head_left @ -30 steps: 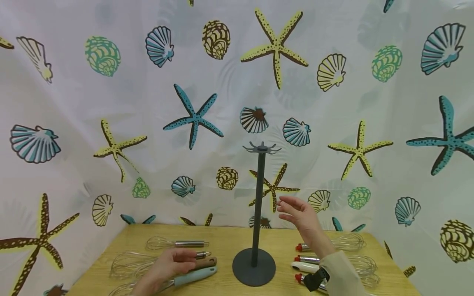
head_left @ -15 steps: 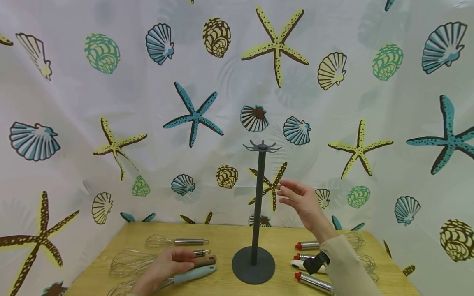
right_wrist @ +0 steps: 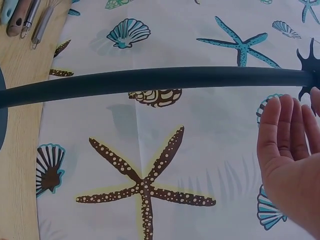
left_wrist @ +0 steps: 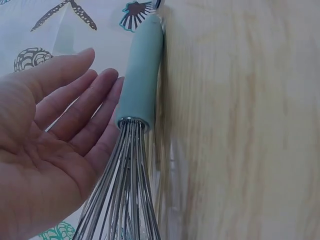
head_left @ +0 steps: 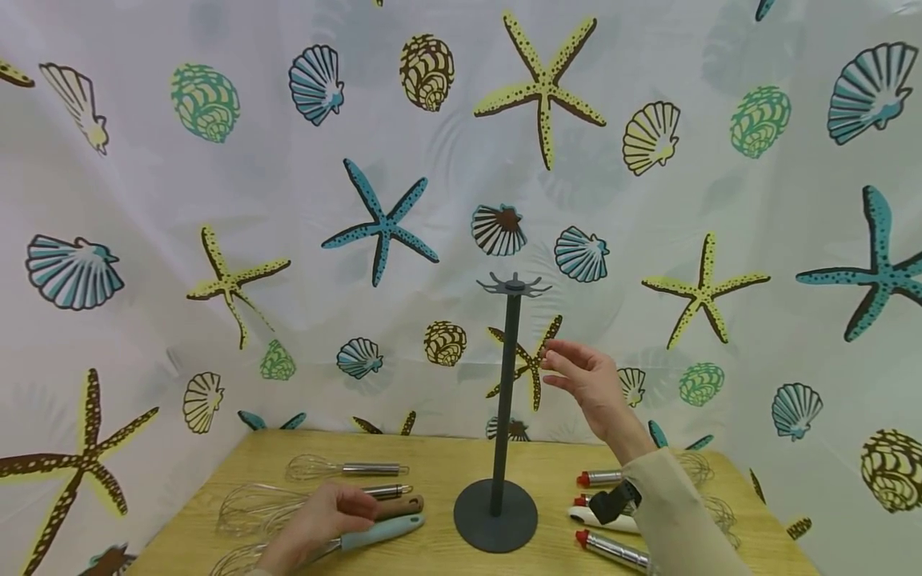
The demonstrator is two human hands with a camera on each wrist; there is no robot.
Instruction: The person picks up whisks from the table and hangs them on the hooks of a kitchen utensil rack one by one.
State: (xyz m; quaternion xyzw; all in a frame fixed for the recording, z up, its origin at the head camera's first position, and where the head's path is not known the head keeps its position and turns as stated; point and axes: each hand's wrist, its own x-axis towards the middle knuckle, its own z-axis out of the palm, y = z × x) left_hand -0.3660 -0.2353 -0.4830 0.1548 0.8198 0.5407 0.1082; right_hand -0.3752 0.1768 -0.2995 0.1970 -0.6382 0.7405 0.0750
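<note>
A dark grey stand (head_left: 507, 400) rises from a round base, with a ring of small hooks at its top. To the right of its post my right hand (head_left: 591, 388) is raised in the air, fingers relaxed and holding nothing. In the right wrist view that hand (right_wrist: 290, 150) is apart from the post. My left hand (head_left: 317, 520) hovers low over the left whisks with loose fingers. Nearest to it lies a whisk with a light blue handle (left_wrist: 142, 75); the left wrist view shows the palm beside it, not gripping it.
On the wooden table (head_left: 432, 464), left, are a metal-handled whisk (head_left: 374, 469) and a brown-handled one (head_left: 399, 506). Right lie several whisks, including a white-handled one (head_left: 605, 518) and a red-tipped one (head_left: 612, 550), partly behind my sleeve. A shell-patterned cloth (head_left: 446, 160) encloses the back and sides.
My right hand has risen alongside the post, baring more of the front right whisk handle. The left hand has hardly moved. The whisks and stand have stayed in place.
</note>
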